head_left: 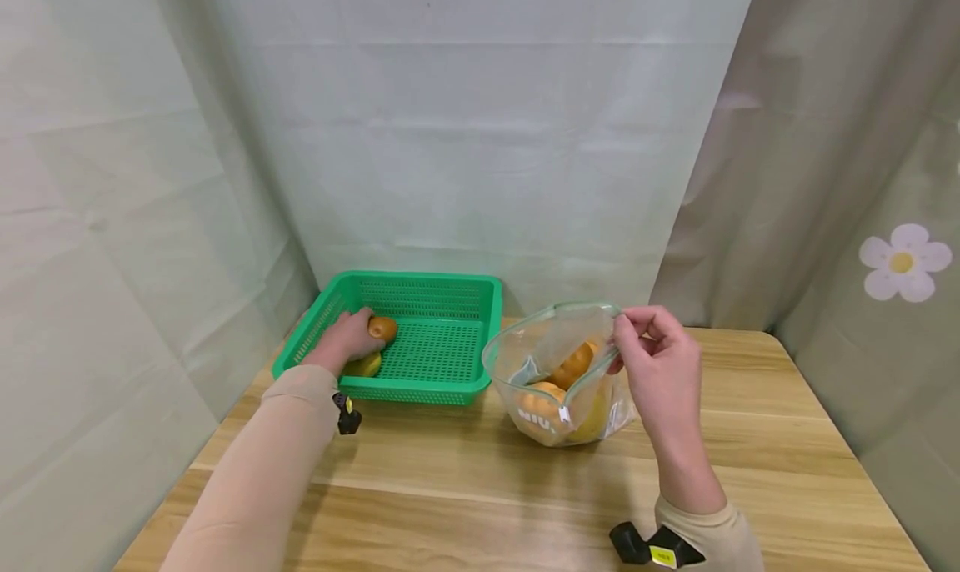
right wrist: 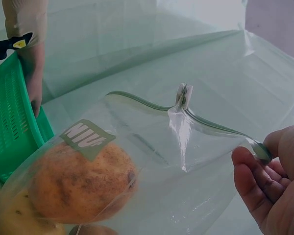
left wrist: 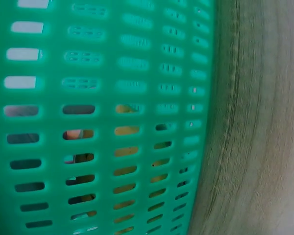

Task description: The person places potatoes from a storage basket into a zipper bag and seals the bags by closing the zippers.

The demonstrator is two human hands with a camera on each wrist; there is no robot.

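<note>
A green slotted basket point(head_left: 442, 338) sits on the wooden bench point(head_left: 465, 489), at its far left. Inside its near-left corner the left hand point(head_left: 347, 337) lies palm down with its fingers curled over an orange fruit point(head_left: 382, 328), so that grip holds the fruit; a yellow-green fruit point(head_left: 365, 364) lies just below the hand, against the basket's near wall. The left forearm, in a beige sleeve, reaches over the basket's rim. The left wrist view shows only the basket's slotted wall point(left wrist: 108, 122), with orange and yellow glimpsed through the slots.

Right of the basket stands a clear zip bag point(head_left: 558, 376), mouth open, holding orange fruits point(head_left: 573, 362) and a yellow one low down. The right hand point(head_left: 660, 363) is raised beside it, thumb and forefinger pinching the bag's zip rim at the right edge of the mouth, its grip closed on the bag. In the right wrist view a rough-skinned orange fruit point(right wrist: 81, 181) presses against the bag wall under a green label whose letters show mirrored, roughly "NIU" point(right wrist: 87, 137).
</note>
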